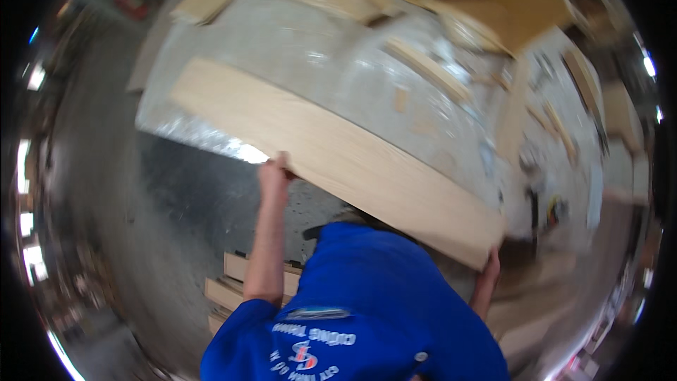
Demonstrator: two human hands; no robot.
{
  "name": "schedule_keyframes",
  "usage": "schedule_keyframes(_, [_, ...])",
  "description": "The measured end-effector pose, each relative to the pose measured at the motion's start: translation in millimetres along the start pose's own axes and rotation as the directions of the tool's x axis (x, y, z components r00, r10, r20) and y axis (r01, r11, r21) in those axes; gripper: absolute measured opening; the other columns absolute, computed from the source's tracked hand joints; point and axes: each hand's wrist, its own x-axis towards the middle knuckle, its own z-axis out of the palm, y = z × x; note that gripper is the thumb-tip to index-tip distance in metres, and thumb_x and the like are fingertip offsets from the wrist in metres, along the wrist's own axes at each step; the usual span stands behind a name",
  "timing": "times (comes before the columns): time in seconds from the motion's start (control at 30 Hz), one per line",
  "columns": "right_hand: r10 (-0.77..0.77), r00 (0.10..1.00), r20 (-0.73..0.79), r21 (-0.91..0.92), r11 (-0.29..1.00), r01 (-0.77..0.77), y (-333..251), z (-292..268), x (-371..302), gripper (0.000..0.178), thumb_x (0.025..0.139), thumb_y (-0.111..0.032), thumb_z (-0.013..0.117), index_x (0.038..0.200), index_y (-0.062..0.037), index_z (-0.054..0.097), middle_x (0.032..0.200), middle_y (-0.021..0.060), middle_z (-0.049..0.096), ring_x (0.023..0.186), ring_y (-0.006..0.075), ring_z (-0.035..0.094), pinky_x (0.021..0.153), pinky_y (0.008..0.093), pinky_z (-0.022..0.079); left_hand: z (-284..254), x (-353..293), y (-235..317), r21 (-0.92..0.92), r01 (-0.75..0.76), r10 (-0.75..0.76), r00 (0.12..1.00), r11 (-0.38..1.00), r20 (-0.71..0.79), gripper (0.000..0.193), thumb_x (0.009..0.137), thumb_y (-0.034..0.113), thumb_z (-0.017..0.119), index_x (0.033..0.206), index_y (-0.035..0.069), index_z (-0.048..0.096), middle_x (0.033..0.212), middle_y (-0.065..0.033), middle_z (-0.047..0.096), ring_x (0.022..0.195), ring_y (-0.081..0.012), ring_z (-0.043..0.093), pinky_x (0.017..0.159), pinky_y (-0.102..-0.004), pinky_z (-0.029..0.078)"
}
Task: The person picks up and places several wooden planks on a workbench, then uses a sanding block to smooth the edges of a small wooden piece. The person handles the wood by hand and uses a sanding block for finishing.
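My left hand (276,168) grips the pale board (342,156) by its near edge, my right hand (491,267) apparently its right end.

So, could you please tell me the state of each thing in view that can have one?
Left hand: closed on the board's near edge
Right hand: holding its right end
Long pale board: held, broad face up; contact with table unclear
Grey table: strewn with wood pieces
Narrow wood strip: lying on the table, loose
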Motion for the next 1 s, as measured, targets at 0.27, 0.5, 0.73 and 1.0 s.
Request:
schedule_keyframes(0.27, [0.101, 0.983, 0.157, -0.056, 0.994, -0.093, -63.0, -39.7, 80.1, 0.04, 0.094, -0.026, 0.071, 0.122, 0.0038, 0.069, 0.111, 0.0105, 0.074, 0.098, 0.0215, 0.071, 0.091, 0.0357, 0.053, 38.6, 16.2, -44.7, -0.18, 0.178, -0.181, 0.984, 0.967, 0.001, 0.036, 0.101, 0.025, 0.065, 0.124, -0.002, 0.059, 0.125, -0.0169, 0.059, 0.113, -0.0308, 0.059, 0.099, -0.049, 0.051])
schedule_keyframes(0.5, [0.101, 0.994, 0.042, -0.008, 0.995, -0.1, -77.8, -54.8, 82.6, 0.042, 0.091, -0.027, 0.076, 0.117, 0.0052, 0.069, 0.105, 0.013, 0.074, 0.095, 0.0222, 0.071, 0.085, 0.0368, 0.055, 61.7, -3.5, -58.4, -0.069, 0.165, -0.163, 0.986, 0.984, 0.041, 0.033, 0.1, 0.025, 0.068, 0.12, 0.0, 0.06, 0.117, -0.0148, 0.062, 0.109, -0.0303, 0.062, 0.093, -0.0476, 0.054])
schedule_keyframes(0.73, [0.051, 0.999, -0.005, -0.054, 0.997, -0.051, -76.5, -53.6, 77.1, 0.042, 0.091, -0.025, 0.075, 0.121, 0.0032, 0.068, 0.103, 0.0111, 0.073, 0.092, 0.02, 0.07, 0.086, 0.0349, 0.053, 52.6, -11.5, -57.1, 0.006, 0.07, -0.07, 0.99, 0.998, 0.12, 0.028, 0.099, 0.024, 0.07, 0.112, 0.0, 0.062, 0.105, -0.0134, 0.067, 0.093, -0.0273, 0.067, 0.082, -0.0446, 0.059])
schedule_keyframes(1.0, [-0.032, 0.974, 0.222, -0.218, 0.973, 0.082, -193.0, -31.5, 11.1, 0.042, 0.095, -0.047, 0.064, 0.115, -0.01, 0.069, 0.074, 0.0011, 0.055, 0.052, 0.0101, 0.049, 0.045, 0.0295, 0.043, 132.3, -80.2, 64.2, 0.341, -0.414, 0.42, 0.905, 0.844, 0.06, 0.026, 0.088, 0.012, 0.078, 0.092, -0.009, 0.064, 0.065, -0.0077, 0.06, 0.052, -0.017, 0.062, 0.046, -0.0304, 0.056])
